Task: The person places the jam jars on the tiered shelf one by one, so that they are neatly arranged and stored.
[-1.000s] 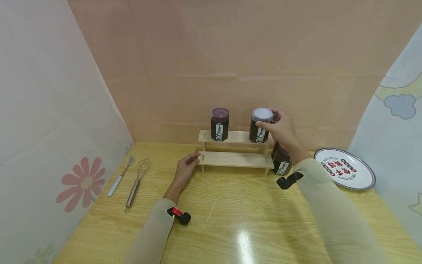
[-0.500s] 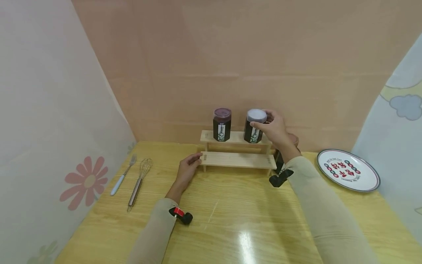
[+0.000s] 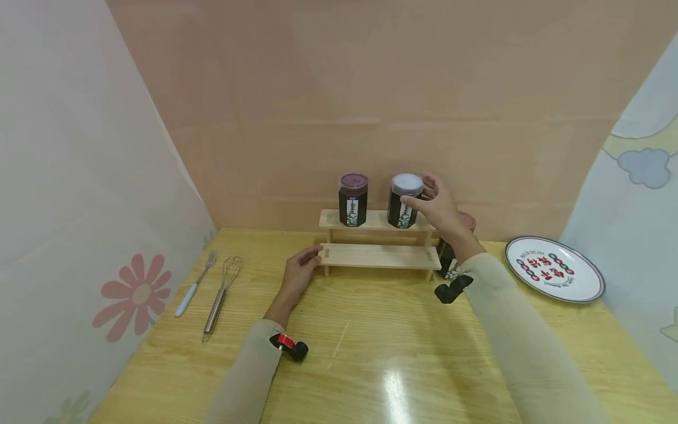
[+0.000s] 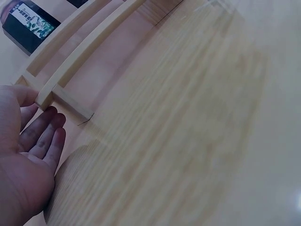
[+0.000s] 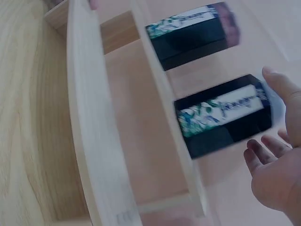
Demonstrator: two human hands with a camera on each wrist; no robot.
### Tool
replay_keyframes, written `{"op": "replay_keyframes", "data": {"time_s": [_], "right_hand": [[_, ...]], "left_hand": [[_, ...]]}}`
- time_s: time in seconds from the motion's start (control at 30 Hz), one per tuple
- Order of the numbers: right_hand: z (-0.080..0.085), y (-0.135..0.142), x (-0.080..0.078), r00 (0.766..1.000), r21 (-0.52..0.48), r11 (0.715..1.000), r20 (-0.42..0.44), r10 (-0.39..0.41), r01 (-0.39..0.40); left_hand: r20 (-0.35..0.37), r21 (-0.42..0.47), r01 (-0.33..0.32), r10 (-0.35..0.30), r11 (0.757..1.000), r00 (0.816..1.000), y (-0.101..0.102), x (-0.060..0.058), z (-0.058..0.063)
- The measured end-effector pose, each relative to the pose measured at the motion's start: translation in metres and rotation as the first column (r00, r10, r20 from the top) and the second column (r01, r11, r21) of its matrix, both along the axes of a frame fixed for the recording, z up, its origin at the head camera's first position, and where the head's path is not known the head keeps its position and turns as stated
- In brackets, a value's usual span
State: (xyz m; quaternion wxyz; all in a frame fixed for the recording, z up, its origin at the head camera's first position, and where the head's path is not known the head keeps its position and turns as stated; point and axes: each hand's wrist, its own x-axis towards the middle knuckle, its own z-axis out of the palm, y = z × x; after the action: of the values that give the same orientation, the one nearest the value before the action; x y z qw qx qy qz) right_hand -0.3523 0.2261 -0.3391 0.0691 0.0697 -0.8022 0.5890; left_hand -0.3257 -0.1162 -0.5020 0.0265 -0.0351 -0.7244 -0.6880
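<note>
My left hand [image 3: 301, 271] holds the left end of a two-tier wooden shelf [image 3: 381, 255] at its lower tier. In the left wrist view, the thumb lies on the corner of the board [image 4: 44, 97] and the fingers are beside and below it. On the upper tier stand two dark hexagonal jars with white labels: a purple-topped jar [image 3: 352, 201] to the left and a white-topped jar [image 3: 402, 203] to its right. My right hand [image 3: 442, 209] is around the white-topped jar's right side, its fingers spread and slightly apart from the jar in the right wrist view [image 5: 225, 115].
Another dark jar [image 3: 449, 262] stands right of the shelf, partly hidden by the right forearm. A white oval plate [image 3: 585, 277] with red print lies at the far right. At the left lie a fork [image 3: 193, 288] and a whisk [image 3: 217, 303] on the wooden table [image 3: 344, 353].
The white-topped jar has shifted left along the upper tier, closer to the other jar, with my right hand. The right hand's fingers have loosened from it. My left hand stays at the shelf.
</note>
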Motion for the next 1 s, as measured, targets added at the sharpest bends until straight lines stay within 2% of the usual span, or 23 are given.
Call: {"op": "replay_keyframes", "data": {"time_s": [0.1,0.23,0.33,0.5,0.67,0.83,1.0], "right_hand": [[0.001,0.014,0.012,0.999,0.005,1.0,-0.033,0.006,-0.006],[-0.007,0.04,0.033,0.998,0.097,0.995,-0.066,-0.02,0.026],[-0.016,0.061,0.05,0.997,0.157,0.985,-0.05,-0.058,0.065],[-0.039,0.089,0.07,0.994,0.194,0.975,-0.015,-0.107,0.108],[-0.063,0.104,0.079,0.993,0.201,0.974,0.029,-0.113,0.104],[-0.079,0.105,0.08,0.994,0.204,0.976,0.07,-0.087,0.071],[-0.09,0.102,0.077,0.995,0.212,0.974,0.046,-0.087,0.076]], "left_hand": [[-0.005,0.0,0.0,0.0,1.0,1.0,0.0,0.0,0.001],[-0.011,-0.009,0.009,-0.009,1.0,1.0,-0.002,-0.001,-0.001],[-0.011,-0.012,0.013,-0.013,1.0,1.0,-0.005,-0.001,-0.002],[-0.009,-0.003,0.024,-0.025,1.0,1.0,-0.009,0.0,-0.001],[-0.004,0.0,0.024,-0.024,1.0,1.0,-0.01,-0.002,-0.002],[0.022,-0.009,0.017,-0.017,1.0,1.0,-0.009,-0.002,0.001],[0.034,-0.027,0.025,-0.024,0.999,0.999,-0.005,0.014,0.024]]}}
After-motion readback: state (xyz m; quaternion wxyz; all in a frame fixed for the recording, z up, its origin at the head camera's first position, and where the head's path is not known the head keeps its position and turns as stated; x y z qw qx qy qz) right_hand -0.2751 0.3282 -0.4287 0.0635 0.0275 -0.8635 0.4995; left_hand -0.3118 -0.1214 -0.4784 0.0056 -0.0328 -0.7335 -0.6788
